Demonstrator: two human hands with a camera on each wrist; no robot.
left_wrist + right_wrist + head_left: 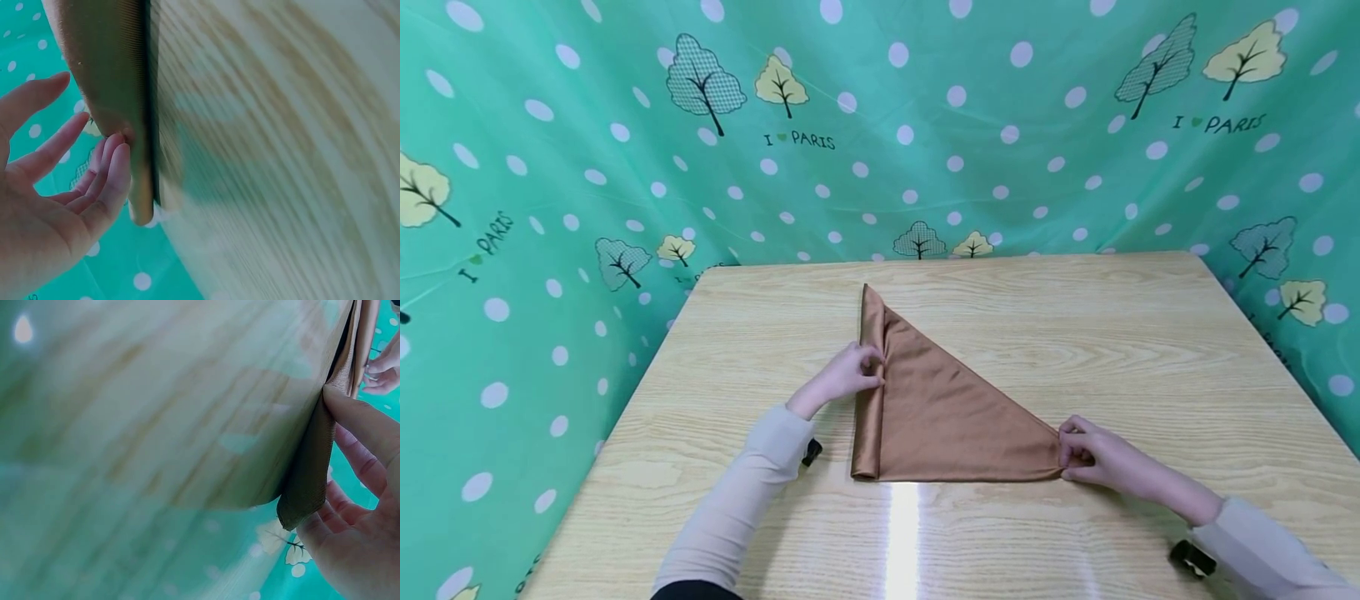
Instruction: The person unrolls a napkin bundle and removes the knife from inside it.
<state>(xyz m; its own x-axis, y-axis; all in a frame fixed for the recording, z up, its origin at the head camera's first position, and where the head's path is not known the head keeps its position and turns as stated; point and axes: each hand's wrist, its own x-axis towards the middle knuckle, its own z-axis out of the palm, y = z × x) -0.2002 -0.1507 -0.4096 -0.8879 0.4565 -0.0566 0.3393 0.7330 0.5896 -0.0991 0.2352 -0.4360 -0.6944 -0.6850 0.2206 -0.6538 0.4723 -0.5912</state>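
A satiny brown cloth [958, 417] lies on the table, its right part tapering to a corner. Its left side is gathered into a narrow upright roll [869, 433]. My left hand [850, 372] reaches over this roll, fingers bent loosely; in the left wrist view several fingertips touch the roll while the thumb and one finger stand apart from it. At the cloth's right corner, my right hand [1105, 457] pinches the fabric. From the right wrist view, the thumb lies against the folded cloth edge [312, 462], with part of the other fingers hidden behind it.
The light wooden table [700, 333] carries a bright light reflection near its front. A green curtain [910, 100] with white dots and trees hangs behind and to the left and right. Small black devices [1192, 559] sit at both wrists.
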